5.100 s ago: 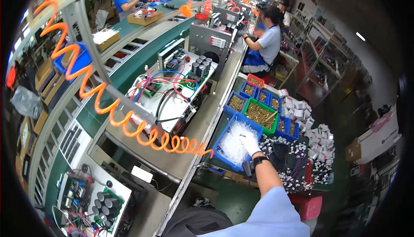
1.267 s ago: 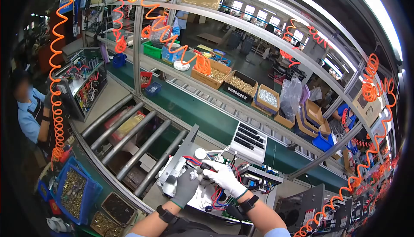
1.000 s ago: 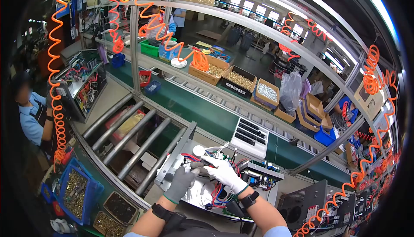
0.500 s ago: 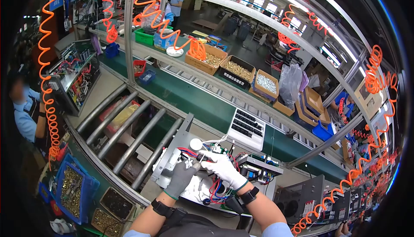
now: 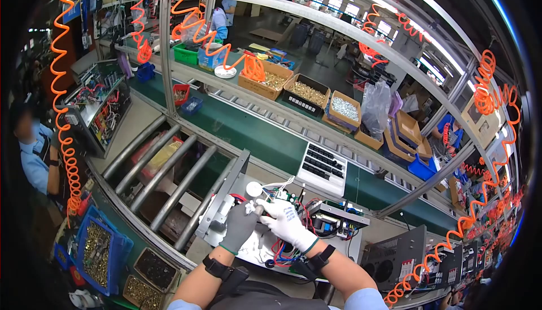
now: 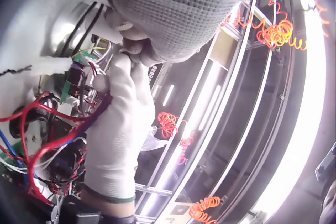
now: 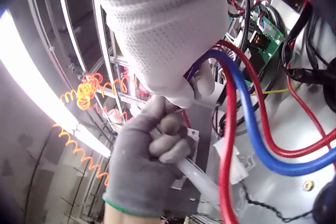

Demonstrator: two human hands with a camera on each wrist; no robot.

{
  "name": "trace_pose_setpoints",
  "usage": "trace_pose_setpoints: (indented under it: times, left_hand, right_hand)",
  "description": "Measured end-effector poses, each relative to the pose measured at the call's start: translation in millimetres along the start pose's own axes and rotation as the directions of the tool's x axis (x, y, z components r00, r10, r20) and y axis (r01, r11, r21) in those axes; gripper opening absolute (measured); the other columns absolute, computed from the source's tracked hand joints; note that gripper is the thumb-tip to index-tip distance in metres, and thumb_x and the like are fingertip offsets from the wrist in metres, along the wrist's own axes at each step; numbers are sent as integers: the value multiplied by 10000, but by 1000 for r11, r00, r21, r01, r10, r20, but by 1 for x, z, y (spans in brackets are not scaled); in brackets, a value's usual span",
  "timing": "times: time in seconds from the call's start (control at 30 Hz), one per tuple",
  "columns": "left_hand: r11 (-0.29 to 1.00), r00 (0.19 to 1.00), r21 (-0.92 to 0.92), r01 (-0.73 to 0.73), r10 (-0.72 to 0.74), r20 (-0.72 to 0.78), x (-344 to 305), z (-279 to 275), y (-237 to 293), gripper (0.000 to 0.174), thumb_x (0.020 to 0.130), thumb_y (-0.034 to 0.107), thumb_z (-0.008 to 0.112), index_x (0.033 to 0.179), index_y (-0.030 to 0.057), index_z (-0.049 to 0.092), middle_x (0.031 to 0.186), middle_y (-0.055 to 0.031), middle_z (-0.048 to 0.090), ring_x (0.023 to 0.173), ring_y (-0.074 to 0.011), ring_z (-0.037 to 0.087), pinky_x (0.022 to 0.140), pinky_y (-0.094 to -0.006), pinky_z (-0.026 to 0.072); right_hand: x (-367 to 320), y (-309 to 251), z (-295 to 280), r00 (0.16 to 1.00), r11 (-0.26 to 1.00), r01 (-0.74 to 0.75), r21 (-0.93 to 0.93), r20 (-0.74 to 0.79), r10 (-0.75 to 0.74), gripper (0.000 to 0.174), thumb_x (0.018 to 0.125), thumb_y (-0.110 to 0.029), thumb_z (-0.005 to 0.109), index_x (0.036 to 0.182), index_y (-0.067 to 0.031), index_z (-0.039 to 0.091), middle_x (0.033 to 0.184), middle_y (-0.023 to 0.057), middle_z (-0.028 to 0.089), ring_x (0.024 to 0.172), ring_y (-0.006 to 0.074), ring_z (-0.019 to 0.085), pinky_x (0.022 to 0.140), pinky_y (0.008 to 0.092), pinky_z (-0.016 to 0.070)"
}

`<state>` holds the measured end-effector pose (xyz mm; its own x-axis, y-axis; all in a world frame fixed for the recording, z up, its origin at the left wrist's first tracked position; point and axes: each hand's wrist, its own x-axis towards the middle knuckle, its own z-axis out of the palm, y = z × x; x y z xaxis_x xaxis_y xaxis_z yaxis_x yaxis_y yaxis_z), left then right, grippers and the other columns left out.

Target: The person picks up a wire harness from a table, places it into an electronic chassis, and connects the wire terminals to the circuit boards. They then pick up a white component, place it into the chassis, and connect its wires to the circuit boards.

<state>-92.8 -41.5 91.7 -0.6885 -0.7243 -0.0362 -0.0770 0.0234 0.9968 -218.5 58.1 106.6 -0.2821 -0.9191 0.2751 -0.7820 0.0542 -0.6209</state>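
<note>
My left hand (image 5: pixel 241 228), in a grey glove, is over an open metal chassis (image 5: pixel 255 255). Its curled fingers grip white strips (image 7: pixel 197 179) that look like cable ties, with white ends poking up beside the thumb. Close against it, my right hand (image 5: pixel 289 222) wears a white glove. Red and blue wires (image 7: pixel 242 98) run up into the right hand's bent fingers in the right wrist view. The fingertips of both hands meet in the left wrist view. What lies between them is mostly hidden by the gloves.
Steel rollers (image 5: pixel 179 170) lie to the left, and a green conveyor belt (image 5: pixel 248 132) runs behind the chassis. A white tray of black parts (image 5: pixel 323 169) stands beyond it. At lower left is a blue bin of brass parts (image 5: pixel 95 248). Another person (image 5: pixel 35 157) works at far left.
About five seconds ago my right hand was in a blue bin of white cable ties. Now both hands are together at the chassis. Over the last second the right hand has turned slightly.
</note>
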Motion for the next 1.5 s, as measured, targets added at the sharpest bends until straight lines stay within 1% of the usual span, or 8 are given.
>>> trace_pose_setpoints:
  times: [0.27,0.47,0.77,1.03,1.17,1.23,1.3,1.5]
  left_hand:
    - [754,942,604,-258,335,-17,6,3,16,381,837,283,652,1124,48,567,1003,-171,616,931,-372,621,757,-411,510]
    - [995,998,-79,-55,56,5,10,2,-6,314,879,261,626,1069,18,567,938,-156,642,876,-274,643,758,-380,495]
    - [984,976,79,-160,146,161,-29,-29,16,300,938,277,525,1030,5,612,864,-102,654,848,-204,615,758,-349,477]
    - [994,529,108,-4,-89,844,-80,-10,27,343,988,321,495,993,14,645,905,-28,653,851,-125,575,841,-289,451]
    - [983,556,117,141,-177,812,-83,-23,34,291,974,260,503,975,9,649,925,-45,669,874,-130,594,844,-302,460]
    - [882,868,352,-313,115,482,-73,-44,-16,305,958,314,514,998,56,672,846,-128,682,802,-195,658,714,-347,497]
    - [940,996,331,-87,90,5,-68,-46,27,269,935,262,539,1058,59,665,833,-151,678,768,-220,664,684,-351,506]
    - [946,916,191,-261,180,359,-46,-22,17,328,896,287,591,1004,-14,669,837,-160,689,744,-174,665,681,-335,513]
  right_hand:
    - [-4,0,-1,996,979,79,-186,-29,-86,134,791,-145,640,880,-45,629,804,166,602,775,360,583,693,419,463]
    - [-2,-9,-4,997,993,71,-94,-35,-75,191,785,-155,649,929,-35,612,796,173,595,791,363,587,697,427,461]
    - [-6,-5,-29,996,995,76,-62,47,-73,499,758,-215,703,1218,-50,603,1193,203,617,1120,345,582,963,389,450]
    - [-68,-87,-83,957,892,-19,452,265,-114,178,841,-70,665,1011,-33,704,839,68,702,788,175,656,717,299,507]
    - [-76,-70,-83,990,952,-138,274,44,132,160,876,-104,607,985,-36,703,839,73,689,772,148,644,723,276,509]
    - [-73,-47,-97,938,857,-319,405,4,347,173,890,-114,584,989,-16,687,836,63,676,790,125,633,695,269,497]
    - [-63,-53,-105,896,805,-415,424,36,443,186,907,-125,584,1014,0,670,820,36,656,726,73,579,659,225,481]
    - [-33,-40,-60,942,871,-336,359,131,309,217,879,-189,620,1030,-52,694,855,50,674,726,109,606,675,262,495]
